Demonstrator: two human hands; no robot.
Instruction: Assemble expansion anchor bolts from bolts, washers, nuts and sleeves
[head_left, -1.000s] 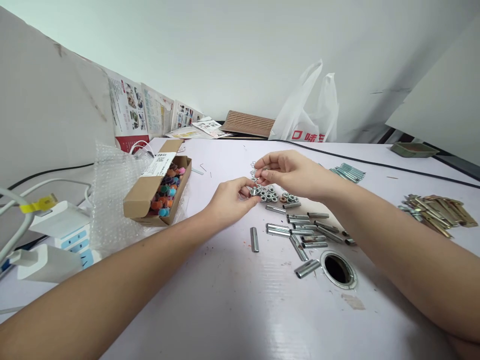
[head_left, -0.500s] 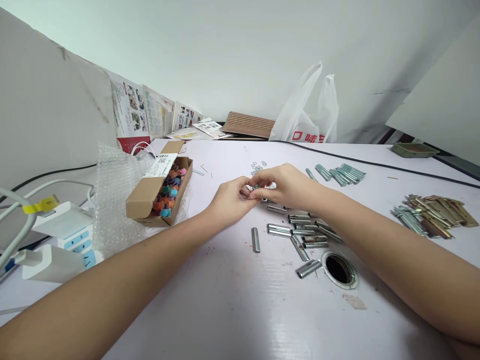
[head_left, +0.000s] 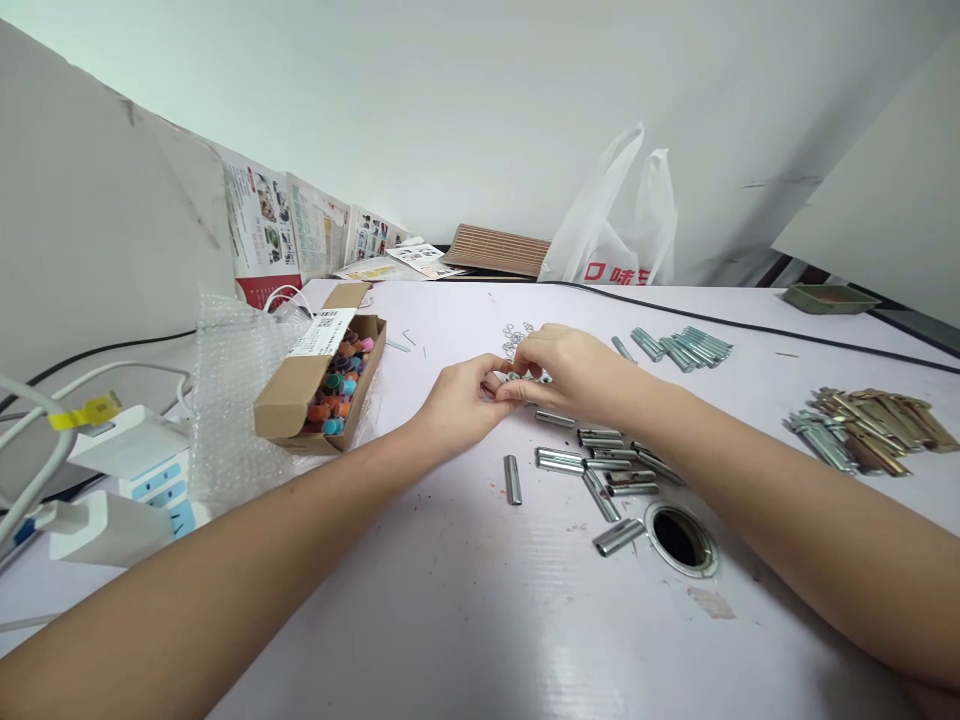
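My left hand (head_left: 463, 398) and my right hand (head_left: 568, 370) meet over the middle of the table, fingertips close together. The left fingers are curled in a pinch, and whatever lies in them is mostly hidden. My right thumb and fingers close in from the other side; small shiny metal parts show between and behind them, too small to tell if held. Just beyond the hands lie several small washers (head_left: 516, 338). Several metal sleeves (head_left: 559, 460) are scattered below my right hand, and one sleeve (head_left: 512, 480) lies apart, nearer to me.
To the left, an open cardboard box (head_left: 289, 400) holds colourful pieces beside bubble wrap (head_left: 232, 400) and white chargers (head_left: 112, 525). Threaded rods (head_left: 694, 348) and bolts (head_left: 874, 430) lie at right. A round cable hole (head_left: 681, 540) opens near my right forearm. A plastic bag (head_left: 607, 220) stands behind.
My right hand's fingers have shifted slightly and bent more over the fingertips of my left hand. My left hand has stayed nearly still, as have the parts on the table.
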